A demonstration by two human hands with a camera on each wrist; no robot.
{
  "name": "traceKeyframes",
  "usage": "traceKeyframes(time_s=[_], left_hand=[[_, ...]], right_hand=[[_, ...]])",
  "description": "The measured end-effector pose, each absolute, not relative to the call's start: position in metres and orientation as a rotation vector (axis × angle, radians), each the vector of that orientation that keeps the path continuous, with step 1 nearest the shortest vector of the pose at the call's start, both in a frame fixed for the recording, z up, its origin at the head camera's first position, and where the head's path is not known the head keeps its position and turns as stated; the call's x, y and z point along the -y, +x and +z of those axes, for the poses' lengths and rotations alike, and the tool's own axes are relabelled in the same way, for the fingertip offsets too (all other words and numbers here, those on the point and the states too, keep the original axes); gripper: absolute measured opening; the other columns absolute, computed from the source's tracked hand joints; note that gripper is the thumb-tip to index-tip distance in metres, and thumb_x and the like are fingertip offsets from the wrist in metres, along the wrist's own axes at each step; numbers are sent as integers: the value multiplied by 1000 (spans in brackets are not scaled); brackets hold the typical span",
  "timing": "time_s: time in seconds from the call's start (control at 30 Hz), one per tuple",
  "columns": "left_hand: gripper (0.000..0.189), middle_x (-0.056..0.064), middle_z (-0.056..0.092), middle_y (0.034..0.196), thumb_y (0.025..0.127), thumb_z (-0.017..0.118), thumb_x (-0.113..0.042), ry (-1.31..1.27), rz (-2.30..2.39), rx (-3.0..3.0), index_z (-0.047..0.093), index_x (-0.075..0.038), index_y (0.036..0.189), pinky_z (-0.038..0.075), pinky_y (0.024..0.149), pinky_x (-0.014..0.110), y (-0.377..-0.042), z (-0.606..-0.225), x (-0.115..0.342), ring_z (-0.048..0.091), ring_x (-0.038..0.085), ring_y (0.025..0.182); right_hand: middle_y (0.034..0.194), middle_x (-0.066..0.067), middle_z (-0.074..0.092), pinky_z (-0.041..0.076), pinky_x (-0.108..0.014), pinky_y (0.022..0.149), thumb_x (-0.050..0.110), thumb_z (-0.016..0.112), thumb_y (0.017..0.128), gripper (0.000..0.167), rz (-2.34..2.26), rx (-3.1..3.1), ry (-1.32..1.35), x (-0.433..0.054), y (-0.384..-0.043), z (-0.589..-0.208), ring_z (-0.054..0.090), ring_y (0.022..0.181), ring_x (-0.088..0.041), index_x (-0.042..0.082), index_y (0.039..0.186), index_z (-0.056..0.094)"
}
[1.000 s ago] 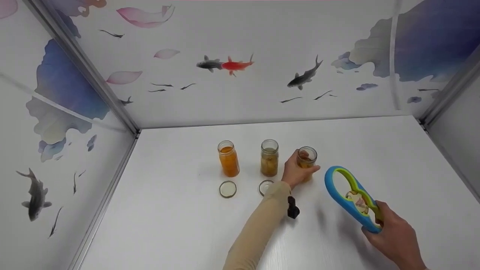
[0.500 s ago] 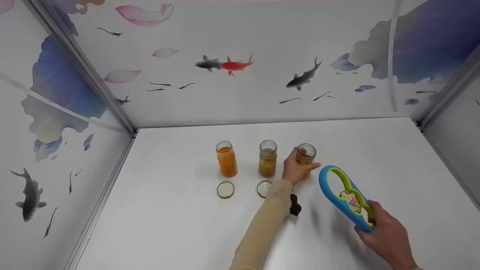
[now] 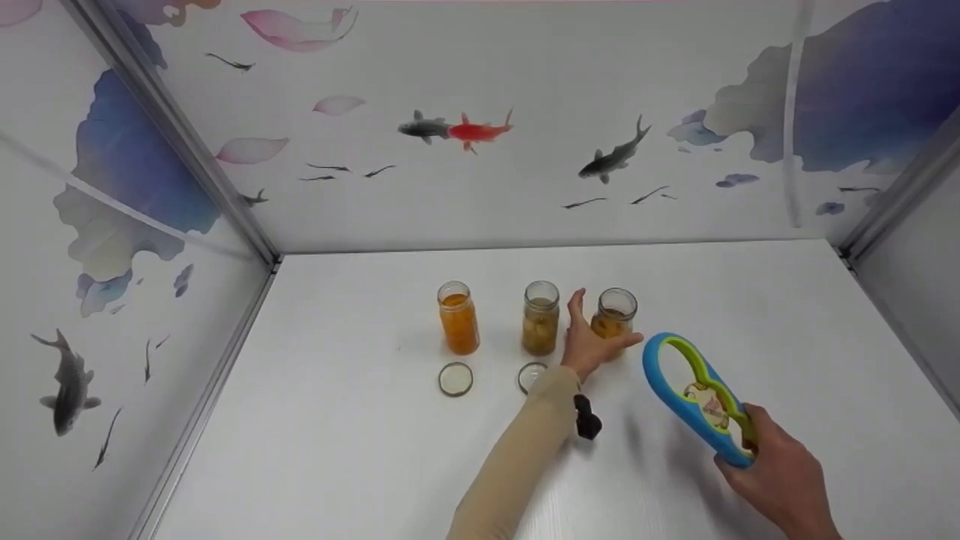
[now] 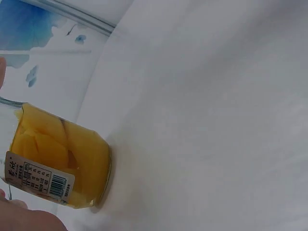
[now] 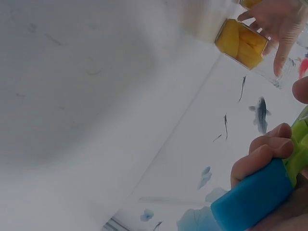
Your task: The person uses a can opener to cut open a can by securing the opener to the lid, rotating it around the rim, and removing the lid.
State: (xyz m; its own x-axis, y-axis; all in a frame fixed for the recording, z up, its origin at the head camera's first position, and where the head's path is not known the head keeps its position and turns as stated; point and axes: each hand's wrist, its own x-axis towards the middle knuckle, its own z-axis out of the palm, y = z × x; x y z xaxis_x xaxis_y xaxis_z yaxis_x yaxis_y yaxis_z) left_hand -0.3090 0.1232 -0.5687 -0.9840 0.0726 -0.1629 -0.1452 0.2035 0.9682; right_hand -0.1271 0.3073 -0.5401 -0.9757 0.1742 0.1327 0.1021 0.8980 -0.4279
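Note:
My left hand is spread with thumb and fingers apart around the near side of the rightmost open glass jar, which holds yellow fruit pieces and stands upright. In the left wrist view a label with a barcode shows on this fruit jar. Whether the hand still touches the glass I cannot tell. My right hand grips the narrow end of a blue and green jar opener above the table. Its curled fingers show on the opener's blue end in the right wrist view.
Left of the hand stand an open jar of pale fruit and an open jar of orange contents. A lid lies before the orange one; another lid is partly behind my left sleeve. Printed walls bound the white table.
My left fingers have loosened from around the rightmost jar and spread out to its left. The right hand keeps holding the jar opener in nearly the same place.

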Motion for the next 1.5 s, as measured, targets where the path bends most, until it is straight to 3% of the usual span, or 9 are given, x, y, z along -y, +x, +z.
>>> traceKeyframes(time_s=[0.4, 0.7, 1.1, 1.2, 1.37, 1.5], left_hand=[[104, 0, 22, 157, 71, 87, -32, 55, 1866, -2232, 18, -31, 150, 27, 110, 49, -289, -568, -116, 27, 24, 141], [116, -5, 9, 160, 70, 86, -38, 91, 1778, -2242, 7, -32, 154, 22, 112, 49, -268, -562, -102, 14, 20, 145], [105, -6, 21, 157, 71, 87, -32, 48, 1784, -2117, 18, -33, 151, 25, 111, 51, -244, -564, -83, 22, 20, 142], [94, -6, 25, 155, 75, 84, -32, 35, 1797, -2083, 26, -32, 149, 24, 111, 51, -240, -565, -77, 22, 20, 142], [54, -7, 35, 149, 87, 70, -31, -19, 1882, -1920, 47, -29, 136, 24, 111, 51, -230, -568, -73, 24, 22, 141], [40, -1, 42, 144, 92, 58, -27, -15, 1985, -1711, 53, -18, 131, 20, 112, 51, -220, -570, -73, 27, 25, 140]], right_hand=[[84, -23, 61, 52, -53, 62, 15, 84, 65, 68, 617, 2879, -184, -304, -127, -540, 52, 64, -28, -11, 116, 48], [83, -24, 62, 51, -49, 57, 16, 83, 62, 68, 597, 2879, -154, -300, -126, -540, 53, 62, -27, -10, 115, 49], [81, -21, 62, 51, -48, 55, 17, 84, 62, 67, 597, 2870, -102, -292, -129, -540, 52, 61, -26, -9, 114, 50], [81, -19, 62, 51, -46, 55, 19, 84, 63, 68, 592, 2888, -93, -288, -130, -541, 51, 61, -25, -8, 115, 50], [83, -19, 62, 52, -48, 57, 20, 84, 65, 68, 607, 2925, -54, -282, -132, -542, 53, 64, -26, -8, 117, 49], [84, -19, 63, 51, -46, 56, 20, 84, 64, 68, 616, 2926, -16, -274, -133, -542, 54, 64, -25, -7, 117, 50]])
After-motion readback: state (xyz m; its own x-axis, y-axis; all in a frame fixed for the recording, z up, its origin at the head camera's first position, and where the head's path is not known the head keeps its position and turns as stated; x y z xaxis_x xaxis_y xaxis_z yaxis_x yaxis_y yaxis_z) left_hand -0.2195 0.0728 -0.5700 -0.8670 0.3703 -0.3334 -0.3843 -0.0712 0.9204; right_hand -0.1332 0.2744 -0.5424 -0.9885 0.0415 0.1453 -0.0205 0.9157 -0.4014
